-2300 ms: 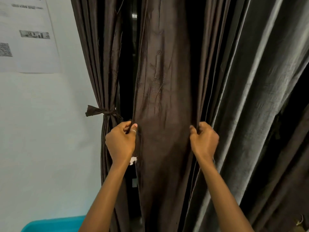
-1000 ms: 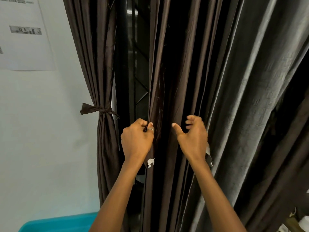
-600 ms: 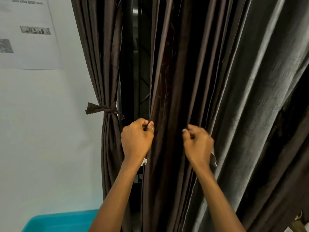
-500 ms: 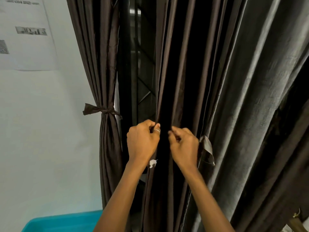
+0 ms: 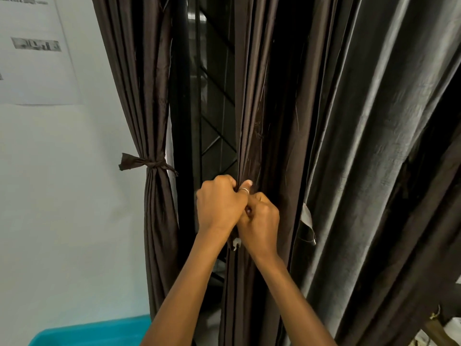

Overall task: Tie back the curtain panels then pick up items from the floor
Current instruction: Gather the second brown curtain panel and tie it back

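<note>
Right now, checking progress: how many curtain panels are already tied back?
1: the narrow left panel, knotted beside the wall. The middle panel is only bunched in both hands; others may hang out of view.

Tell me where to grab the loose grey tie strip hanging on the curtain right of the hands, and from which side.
Take the grey tie strip at its free lower end, coming from the front right with the right hand. It hangs away from the folds there, so fingers can likely close around it without catching the brown curtain panel. Its upper end sits against the fabric, apparently attached.
</note>
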`<state>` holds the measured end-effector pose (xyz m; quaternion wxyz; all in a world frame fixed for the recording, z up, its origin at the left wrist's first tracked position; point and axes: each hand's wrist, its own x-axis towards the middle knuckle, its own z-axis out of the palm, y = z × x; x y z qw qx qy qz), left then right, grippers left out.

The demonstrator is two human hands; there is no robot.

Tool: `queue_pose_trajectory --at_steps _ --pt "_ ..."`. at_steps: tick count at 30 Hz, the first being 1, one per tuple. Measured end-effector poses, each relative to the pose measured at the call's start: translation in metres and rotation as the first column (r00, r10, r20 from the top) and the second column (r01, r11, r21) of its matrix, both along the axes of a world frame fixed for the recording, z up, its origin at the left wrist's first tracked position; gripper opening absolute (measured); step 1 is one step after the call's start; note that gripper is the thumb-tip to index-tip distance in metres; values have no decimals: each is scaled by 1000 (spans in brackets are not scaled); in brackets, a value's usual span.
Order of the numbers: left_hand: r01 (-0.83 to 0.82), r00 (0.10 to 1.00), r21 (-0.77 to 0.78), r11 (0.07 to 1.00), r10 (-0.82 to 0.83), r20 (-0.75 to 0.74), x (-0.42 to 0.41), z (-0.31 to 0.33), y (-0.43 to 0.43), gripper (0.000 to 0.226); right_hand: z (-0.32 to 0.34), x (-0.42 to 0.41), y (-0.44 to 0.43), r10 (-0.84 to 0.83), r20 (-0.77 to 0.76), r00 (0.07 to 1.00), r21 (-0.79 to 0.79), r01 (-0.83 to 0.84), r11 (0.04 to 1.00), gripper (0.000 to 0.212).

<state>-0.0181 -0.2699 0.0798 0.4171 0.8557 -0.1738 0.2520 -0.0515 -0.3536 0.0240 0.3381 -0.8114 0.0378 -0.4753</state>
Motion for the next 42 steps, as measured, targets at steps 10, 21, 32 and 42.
queue_pose_trajectory --at_steps 10,21,32,42 --pt "-34 996 -3 999 34 80 9 -8 11 40 35 -24 -52 -305 135 943 256 265 930 34" --pt "-21 995 -48 999 26 101 19 -10 28 47 44 -17 -109 -366 -198 909 192 402 895 13" --pt "76 985 26 997 -79 154 9 -15 6 55 20 -20 -35 -151 -22 988 -14 150 989 16" --pt "189 971 7 982 -188 148 10 -21 7 46 17 -9 -7 -48 -16 999 -38 48 998 13"
